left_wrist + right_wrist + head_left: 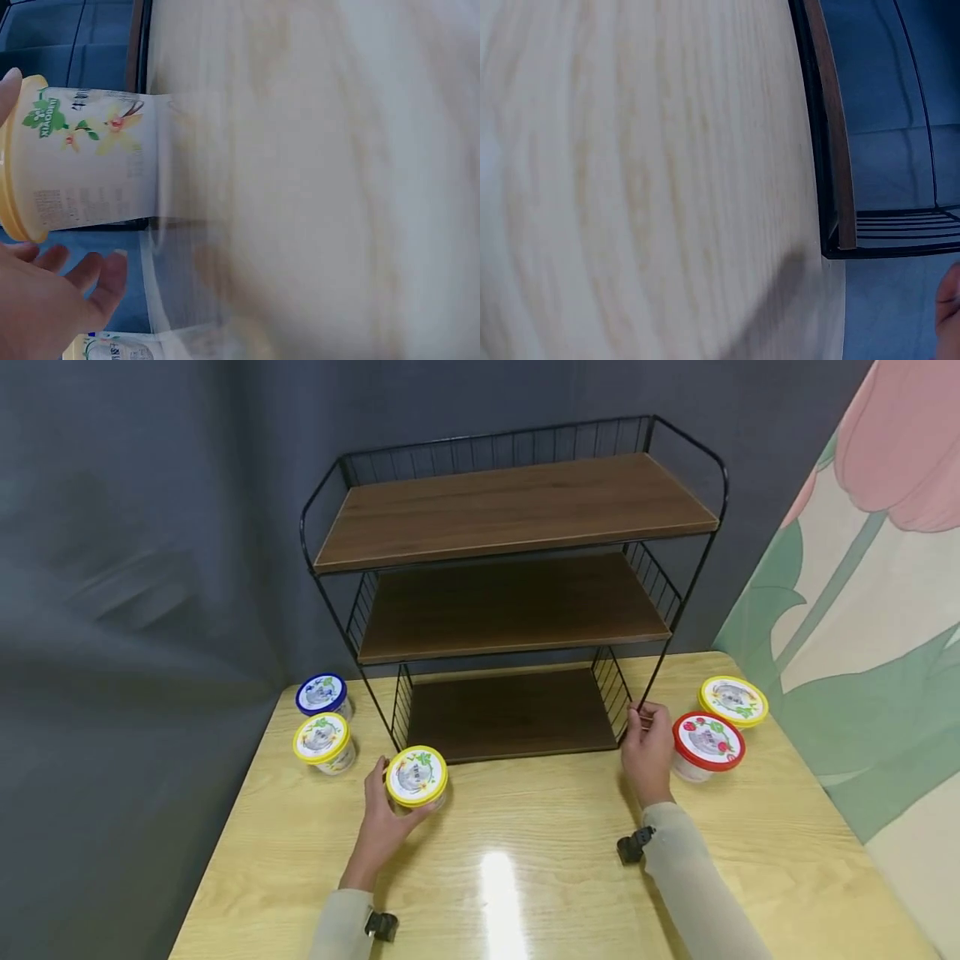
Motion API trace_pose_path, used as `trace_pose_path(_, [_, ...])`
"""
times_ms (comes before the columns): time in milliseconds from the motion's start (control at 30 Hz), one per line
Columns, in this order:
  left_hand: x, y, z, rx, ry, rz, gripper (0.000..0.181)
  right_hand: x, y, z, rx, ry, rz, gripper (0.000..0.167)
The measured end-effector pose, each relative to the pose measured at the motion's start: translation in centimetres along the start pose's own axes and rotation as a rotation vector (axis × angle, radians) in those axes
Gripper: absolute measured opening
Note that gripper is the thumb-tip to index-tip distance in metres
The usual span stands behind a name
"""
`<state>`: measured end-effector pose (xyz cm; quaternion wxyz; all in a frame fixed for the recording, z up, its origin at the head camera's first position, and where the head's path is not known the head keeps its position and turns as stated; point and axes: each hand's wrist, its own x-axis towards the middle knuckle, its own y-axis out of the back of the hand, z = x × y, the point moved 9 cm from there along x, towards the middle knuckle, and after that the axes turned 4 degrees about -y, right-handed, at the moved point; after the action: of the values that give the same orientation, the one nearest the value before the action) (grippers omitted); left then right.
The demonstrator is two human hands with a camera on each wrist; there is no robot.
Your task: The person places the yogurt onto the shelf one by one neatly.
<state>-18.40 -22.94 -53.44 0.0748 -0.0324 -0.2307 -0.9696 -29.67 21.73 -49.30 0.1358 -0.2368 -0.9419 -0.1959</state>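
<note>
A tub with a yellow lid stands at the front left corner of the shelf rack. My left hand holds it, thumb on the near side and fingers on the far left. In the left wrist view, the tub's white side shows vanilla flowers, with fingers curved beside it. Over at the rack's right front post, my right hand grips the black wire frame with bent fingers. Only a sliver of that hand enters the right wrist view, close to the frame.
The three-tier rack has brown boards. At left on the wooden table stand a blue-lidded tub and a yellow-lidded one. A red-lidded tub and another yellow-lidded tub stand right of the rack.
</note>
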Motion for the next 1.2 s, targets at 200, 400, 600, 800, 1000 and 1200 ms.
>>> trace_pose_path(200, [-1.0, 1.3, -0.1, 0.032, -0.023, 0.042, 0.111, 0.0, -1.7, -0.3, 0.013, -0.016, -0.060, 0.028])
trace_pose_path(400, [-1.3, 1.1, 0.6, 0.088, -0.048, 0.001, 0.111, -0.1, -1.1, -0.2, 0.035, -0.009, -0.002, 0.024])
trace_pose_path(600, [-1.4, 0.9, 0.8, 0.139, -0.038, -0.022, 0.112, -0.1, -1.1, 0.0, 0.029, -0.015, -0.013, 0.025])
trace_pose_path(800, [-1.6, 1.2, 0.3, 0.177, -0.028, -0.020, 0.116, -0.6, -2.1, 0.1, 0.011, -0.055, -0.074, 0.024])
trace_pose_path(1000, [-1.7, 0.5, 0.2, 0.172, -0.041, -0.017, 0.110, -1.0, -1.2, 0.9, -0.016, -0.052, -0.047, 0.024])
trace_pose_path(1200, [-1.5, 0.2, 1.5, 0.147, -0.090, -0.016, 0.107, -0.3, -0.1, 0.5, -0.011, -0.017, 0.002, 0.027])
